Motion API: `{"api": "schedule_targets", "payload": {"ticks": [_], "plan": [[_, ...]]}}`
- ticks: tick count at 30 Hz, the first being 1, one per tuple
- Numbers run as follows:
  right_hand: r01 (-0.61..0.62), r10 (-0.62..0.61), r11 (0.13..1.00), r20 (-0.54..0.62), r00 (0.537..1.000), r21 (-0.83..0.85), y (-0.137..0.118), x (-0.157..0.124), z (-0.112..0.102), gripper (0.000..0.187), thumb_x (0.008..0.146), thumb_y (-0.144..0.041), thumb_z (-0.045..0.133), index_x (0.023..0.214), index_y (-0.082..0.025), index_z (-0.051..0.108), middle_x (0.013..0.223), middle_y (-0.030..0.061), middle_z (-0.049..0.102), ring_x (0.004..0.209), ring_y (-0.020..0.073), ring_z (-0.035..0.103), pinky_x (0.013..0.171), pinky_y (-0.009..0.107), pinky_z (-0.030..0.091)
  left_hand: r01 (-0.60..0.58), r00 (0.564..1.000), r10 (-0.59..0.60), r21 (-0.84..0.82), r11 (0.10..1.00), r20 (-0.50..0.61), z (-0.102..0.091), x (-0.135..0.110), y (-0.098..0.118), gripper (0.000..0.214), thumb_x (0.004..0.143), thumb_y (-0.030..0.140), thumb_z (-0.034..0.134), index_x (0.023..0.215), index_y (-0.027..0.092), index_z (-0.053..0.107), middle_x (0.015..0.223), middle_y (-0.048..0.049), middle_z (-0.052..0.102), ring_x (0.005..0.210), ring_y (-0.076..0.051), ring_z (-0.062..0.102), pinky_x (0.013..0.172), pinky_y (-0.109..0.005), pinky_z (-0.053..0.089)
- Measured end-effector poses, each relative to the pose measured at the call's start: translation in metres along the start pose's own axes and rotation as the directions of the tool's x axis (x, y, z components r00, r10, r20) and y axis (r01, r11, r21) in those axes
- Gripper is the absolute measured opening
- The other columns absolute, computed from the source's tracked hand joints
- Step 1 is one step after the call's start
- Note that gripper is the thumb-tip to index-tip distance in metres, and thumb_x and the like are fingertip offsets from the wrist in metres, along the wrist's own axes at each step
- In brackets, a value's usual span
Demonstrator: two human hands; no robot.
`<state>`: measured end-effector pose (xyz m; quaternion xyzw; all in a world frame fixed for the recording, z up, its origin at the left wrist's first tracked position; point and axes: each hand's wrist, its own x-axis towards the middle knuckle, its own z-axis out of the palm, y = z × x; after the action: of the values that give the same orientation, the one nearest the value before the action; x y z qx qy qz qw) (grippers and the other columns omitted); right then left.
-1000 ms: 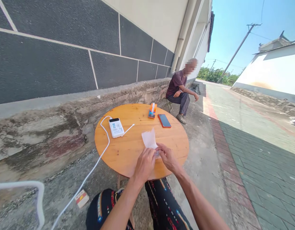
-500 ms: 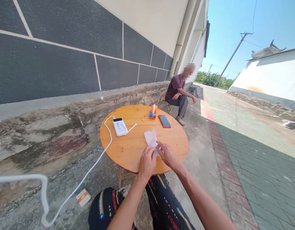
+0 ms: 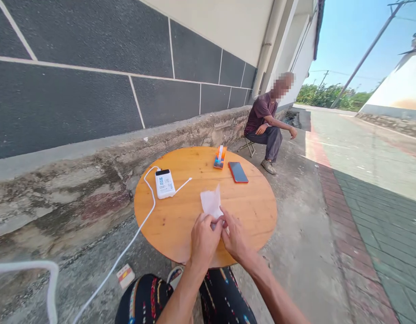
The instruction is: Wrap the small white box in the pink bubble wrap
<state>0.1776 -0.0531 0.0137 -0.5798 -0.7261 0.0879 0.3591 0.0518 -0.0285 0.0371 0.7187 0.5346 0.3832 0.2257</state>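
Note:
A thin, whitish translucent sheet [image 3: 211, 201], like tissue or a plastic bag, sticks up from between my hands above the near part of the round wooden table [image 3: 181, 216]. My left hand [image 3: 204, 236] has its fingers curled in on the sheet's lower end. My right hand [image 3: 235, 235] pinches the same end from the other side, its index finger reaching along the sheet. The fingertips of both hands nearly meet, and they hide the sheet's lower part.
On the table are a white power bank [image 3: 165, 184] with a white cable [image 3: 127, 249], an orange tape dispenser [image 3: 220, 157] and a red-edged phone [image 3: 238, 172]. A person [image 3: 267, 121] sits on a stool beyond. A small box [image 3: 126, 276] lies on the ground, and a wall [image 3: 93, 99] runs along the left.
My fingers have drawn closer together around the sheet's lower end, and the sheet's upper part has shifted shape slightly. The camera view has turned a little to the left.

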Motion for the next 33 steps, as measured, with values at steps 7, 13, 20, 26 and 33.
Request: {"api": "schedule_targets", "payload": {"ticks": [7, 13, 20, 26, 33], "plan": [[0.057, -0.065, 0.982, 0.036, 0.997, 0.181, 0.005, 0.000, -0.005, 0.073, 0.080, -0.007, 0.042, 0.146, -0.024, 0.017, 0.120, 0.0101, 0.056, 0.107, 0.0239, 0.054, 0.094, 0.044, 0.047, 0.055, 0.996, -0.064, 0.136, 0.989, 0.062, 0.005, 0.006, 0.006, 0.013, 0.080, 0.023, 0.060, 0.068, 0.019, 0.059, 0.075, -0.0006, 0.056, 0.070, -0.016, 0.057, 0.064, -0.028, 0.042], [0.101, -0.118, 0.969, 0.063, 0.991, 0.226, 0.010, 0.002, -0.024, 0.068, 0.079, -0.005, 0.044, 0.143, -0.022, 0.027, 0.120, 0.0102, 0.056, 0.104, 0.0225, 0.055, 0.094, 0.044, 0.046, 0.088, 0.988, -0.109, 0.177, 0.980, 0.112, 0.005, 0.007, 0.010, 0.011, 0.081, 0.020, 0.056, 0.071, 0.019, 0.059, 0.079, -0.0008, 0.055, 0.074, -0.016, 0.058, 0.068, -0.028, 0.043], [0.092, -0.091, 0.996, 0.132, 0.987, 0.002, 0.040, 0.046, -0.055, 0.036, 0.088, -0.009, 0.041, 0.116, -0.021, 0.060, 0.101, 0.0070, 0.059, 0.086, 0.0181, 0.060, 0.075, 0.031, 0.049, 0.097, 0.985, -0.122, 0.189, 0.977, 0.124, 0.006, 0.006, 0.011, 0.013, 0.080, 0.014, 0.055, 0.092, 0.018, 0.059, 0.092, -0.0043, 0.059, 0.091, -0.020, 0.058, 0.080, -0.031, 0.046], [0.274, -0.215, 0.949, 0.319, 0.923, -0.154, 0.044, 0.082, -0.054, 0.030, 0.090, -0.009, 0.042, 0.102, -0.021, 0.067, 0.108, 0.0078, 0.055, 0.082, 0.0151, 0.058, 0.072, 0.027, 0.046, 0.080, 0.971, -0.130, 0.242, 0.967, 0.200, 0.003, 0.010, 0.015, 0.032, 0.083, 0.017, 0.052, 0.114, 0.019, 0.060, 0.100, -0.0077, 0.059, 0.097, -0.022, 0.058, 0.086, -0.034, 0.045], [0.379, -0.306, 0.911, 0.350, 0.885, -0.164, 0.043, 0.088, -0.051, 0.025, 0.090, -0.010, 0.045, 0.090, -0.021, 0.068, 0.111, 0.0075, 0.054, 0.080, 0.0145, 0.054, 0.075, 0.029, 0.041, 0.060, 0.957, -0.116, 0.209, 0.976, 0.267, -0.001, 0.014, 0.016, 0.029, 0.083, 0.017, 0.051, 0.106, 0.021, 0.066, 0.095, -0.0060, 0.057, 0.091, -0.020, 0.058, 0.083, -0.032, 0.046]]}}
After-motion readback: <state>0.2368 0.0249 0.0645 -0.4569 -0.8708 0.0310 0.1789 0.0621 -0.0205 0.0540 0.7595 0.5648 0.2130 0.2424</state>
